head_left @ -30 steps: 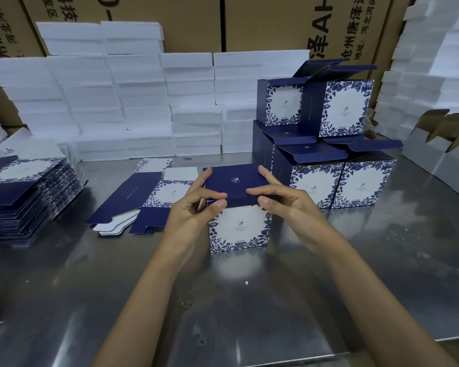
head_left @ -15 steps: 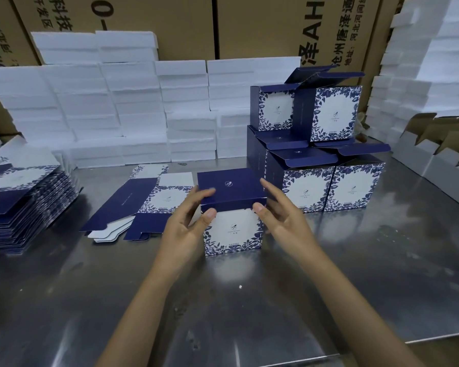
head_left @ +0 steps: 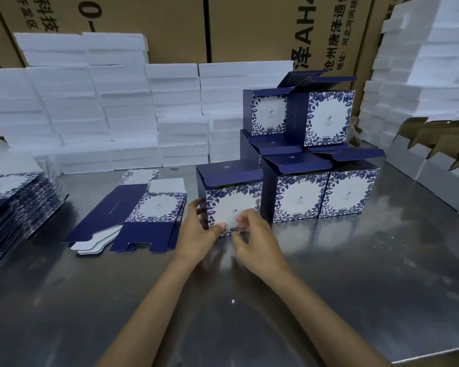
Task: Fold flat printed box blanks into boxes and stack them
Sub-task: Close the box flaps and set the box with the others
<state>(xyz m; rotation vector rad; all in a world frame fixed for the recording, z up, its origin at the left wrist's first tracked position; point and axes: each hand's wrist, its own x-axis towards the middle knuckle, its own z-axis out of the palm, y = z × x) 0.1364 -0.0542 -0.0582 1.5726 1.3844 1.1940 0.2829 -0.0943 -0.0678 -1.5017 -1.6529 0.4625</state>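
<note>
Folded blue-and-white floral cardboard box (head_left: pixel 229 205) standing on steel counter (head_left: pixel 355 274), beside stacked boxes (head_left: pixel 300 160). Left hand (head_left: pixel 199 231) gripping its left edge; right hand (head_left: pixel 257 242) grip blurred, cannot tell. Placement step; next, fresh flat blank (head_left: pixel 143 215)

The table (head_left: pixel 355 274) is smooth brushed metal with a dull sheen and blurred reflections. On it, the folded box (head_left: pixel 233 197) is smooth printed card, navy and white. Behind the box, the foam slabs (head_left: pixel 90 115) are matt white. Behind those, the cartons (head_left: pixel 249 27) are matt brown cardboard.
</note>
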